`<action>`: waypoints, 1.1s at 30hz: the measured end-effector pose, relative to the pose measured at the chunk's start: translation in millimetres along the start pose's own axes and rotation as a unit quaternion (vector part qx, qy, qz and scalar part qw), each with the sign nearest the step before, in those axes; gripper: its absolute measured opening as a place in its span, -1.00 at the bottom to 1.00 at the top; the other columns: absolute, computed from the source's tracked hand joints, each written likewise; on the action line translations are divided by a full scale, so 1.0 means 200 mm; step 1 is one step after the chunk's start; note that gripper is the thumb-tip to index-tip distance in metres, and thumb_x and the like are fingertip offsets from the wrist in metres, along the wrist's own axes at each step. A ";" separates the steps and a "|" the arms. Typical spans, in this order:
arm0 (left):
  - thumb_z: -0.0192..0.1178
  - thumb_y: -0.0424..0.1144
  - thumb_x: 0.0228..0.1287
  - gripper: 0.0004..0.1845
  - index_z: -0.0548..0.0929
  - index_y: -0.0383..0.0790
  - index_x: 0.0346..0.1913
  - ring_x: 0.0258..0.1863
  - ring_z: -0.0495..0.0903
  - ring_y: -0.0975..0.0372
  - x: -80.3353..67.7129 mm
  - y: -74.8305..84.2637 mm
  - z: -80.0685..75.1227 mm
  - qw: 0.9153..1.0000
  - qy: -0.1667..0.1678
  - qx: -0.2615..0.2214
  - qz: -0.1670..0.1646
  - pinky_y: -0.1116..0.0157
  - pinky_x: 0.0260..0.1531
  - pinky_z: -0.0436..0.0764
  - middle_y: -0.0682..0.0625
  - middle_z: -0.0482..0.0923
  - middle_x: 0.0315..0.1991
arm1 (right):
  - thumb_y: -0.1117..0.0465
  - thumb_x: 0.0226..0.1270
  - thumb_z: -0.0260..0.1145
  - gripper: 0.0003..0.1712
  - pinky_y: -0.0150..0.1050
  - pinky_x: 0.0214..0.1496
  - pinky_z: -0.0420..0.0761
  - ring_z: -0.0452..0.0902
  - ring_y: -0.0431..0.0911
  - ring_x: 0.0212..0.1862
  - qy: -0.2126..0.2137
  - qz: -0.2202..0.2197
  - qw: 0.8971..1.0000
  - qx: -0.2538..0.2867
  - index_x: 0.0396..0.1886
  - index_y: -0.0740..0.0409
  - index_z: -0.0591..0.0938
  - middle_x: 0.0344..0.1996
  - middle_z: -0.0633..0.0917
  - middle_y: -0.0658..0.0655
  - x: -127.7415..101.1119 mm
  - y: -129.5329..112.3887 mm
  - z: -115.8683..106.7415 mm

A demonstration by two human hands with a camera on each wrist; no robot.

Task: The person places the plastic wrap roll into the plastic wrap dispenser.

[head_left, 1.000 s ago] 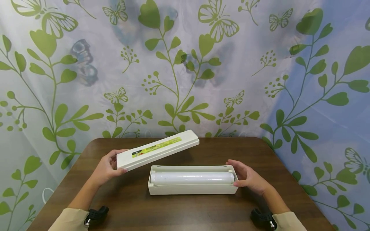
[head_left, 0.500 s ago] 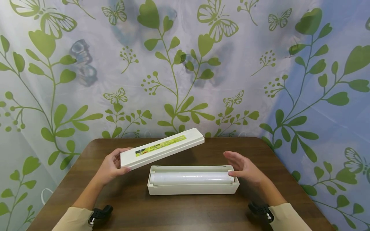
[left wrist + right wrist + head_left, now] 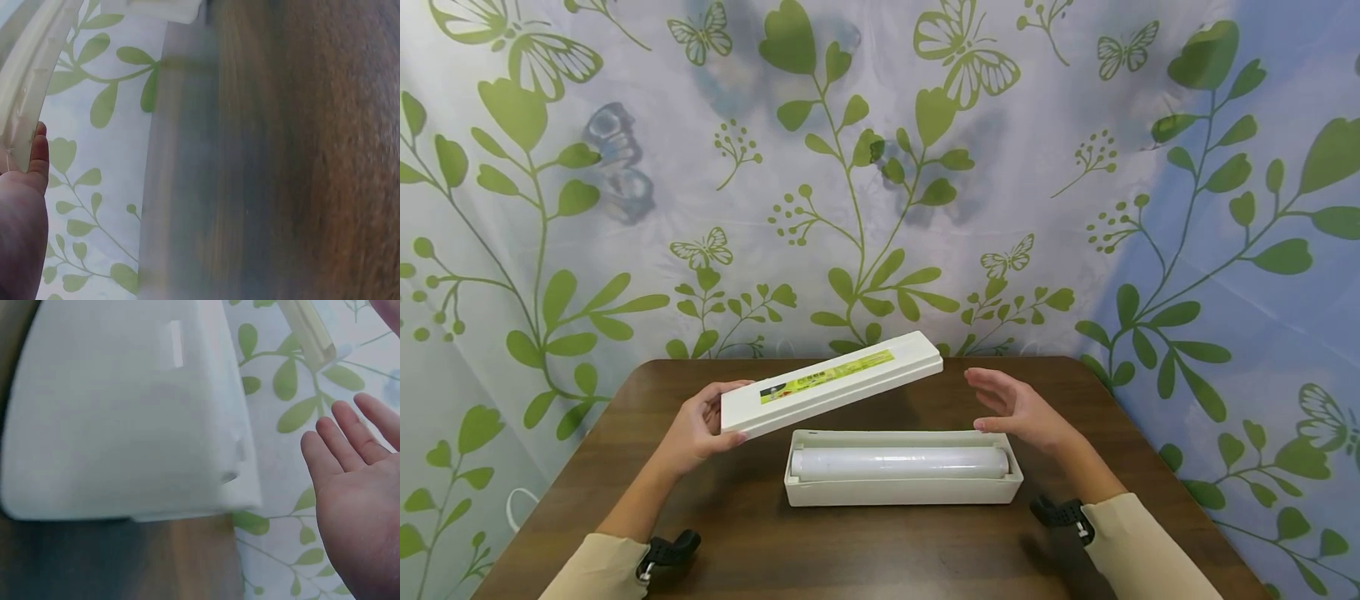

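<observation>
One long white rectangular lid (image 3: 838, 388) with a yellow-green label (image 3: 827, 377) slants from your left hand (image 3: 702, 427), whose fingers grip its left end. Nearby, a long off-white rectangular box (image 3: 902, 493) rests on the brown wood-grain tabletop (image 3: 850, 550) with a glossy white cylindrical roll (image 3: 898, 462) inside. Your right hand (image 3: 1022, 414), fingers extended and parted, is near the lid's other end.

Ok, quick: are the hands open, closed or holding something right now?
Left hand: holding the long, white, rectangular, yellow-labelled plastic lid by one end.
Right hand: open, holding nothing.
</observation>
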State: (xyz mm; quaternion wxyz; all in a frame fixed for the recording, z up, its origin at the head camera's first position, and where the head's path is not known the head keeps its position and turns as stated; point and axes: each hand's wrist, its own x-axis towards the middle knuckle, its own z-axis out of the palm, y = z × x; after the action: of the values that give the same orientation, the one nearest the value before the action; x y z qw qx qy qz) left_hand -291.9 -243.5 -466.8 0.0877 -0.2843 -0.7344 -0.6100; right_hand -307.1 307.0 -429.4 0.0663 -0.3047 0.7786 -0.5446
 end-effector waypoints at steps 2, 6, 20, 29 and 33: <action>0.41 -0.63 0.00 -0.27 0.41 -0.54 0.31 0.00 0.56 0.34 0.00 0.00 0.01 1.000 -0.005 -0.010 0.006 0.49 -0.07 0.63 0.05 0.51 0.25 | 0.36 0.25 0.49 -0.04 -0.36 0.46 0.38 0.08 0.33 0.56 0.000 0.004 1.000 0.000 0.56 0.34 0.19 0.54 0.25 0.38 0.03 -0.02 0.00; 0.41 -0.64 -0.01 -0.27 0.42 -0.52 0.31 0.00 0.56 0.33 0.01 0.01 0.02 1.000 -0.009 -0.024 0.004 0.47 -0.08 0.64 0.00 0.50 0.26 | 0.33 0.24 0.50 -0.02 -0.17 0.50 0.35 0.10 0.29 0.58 0.001 0.013 1.000 0.000 0.57 0.28 0.20 0.55 0.25 0.33 0.07 -0.06 -0.01; 0.43 -0.63 -0.03 -0.26 0.44 -0.51 0.31 0.03 0.57 0.31 0.02 0.03 0.08 1.000 -0.018 -0.021 0.014 0.46 -0.05 0.64 -0.17 0.48 0.28 | 0.27 0.21 0.55 0.03 0.23 0.48 0.31 0.24 0.24 0.54 0.014 0.038 0.999 0.001 0.59 0.18 0.19 0.55 0.29 0.26 0.20 -0.07 -0.01; 0.41 -0.65 -0.03 -0.27 0.42 -0.54 0.29 0.10 0.56 0.31 0.03 0.05 0.11 0.998 -0.032 -0.055 0.020 0.45 -0.02 0.64 -0.08 0.47 0.32 | 0.35 0.22 0.52 0.08 -0.29 0.16 0.66 0.45 -0.20 0.33 0.009 0.028 0.999 0.028 0.62 0.21 0.10 0.55 0.25 0.30 0.26 -0.07 -0.01; 0.41 -0.64 -0.03 -0.27 0.42 -0.51 0.29 0.12 0.56 0.31 0.03 0.06 0.12 0.997 -0.036 -0.062 0.016 0.44 0.00 0.64 -0.02 0.47 0.33 | 0.40 0.17 0.52 0.12 -0.33 0.12 0.66 0.45 -0.27 0.28 -0.001 0.020 0.999 0.048 0.62 0.26 0.07 0.53 0.25 0.34 0.27 -0.08 -0.01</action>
State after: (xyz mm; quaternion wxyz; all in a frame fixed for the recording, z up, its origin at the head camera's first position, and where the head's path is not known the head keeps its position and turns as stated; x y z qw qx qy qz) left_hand -284.5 -217.1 -459.2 0.0531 -0.3223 -0.6931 -0.6426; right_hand -346.1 276.1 -402.0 0.0926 -0.2856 0.7573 -0.5800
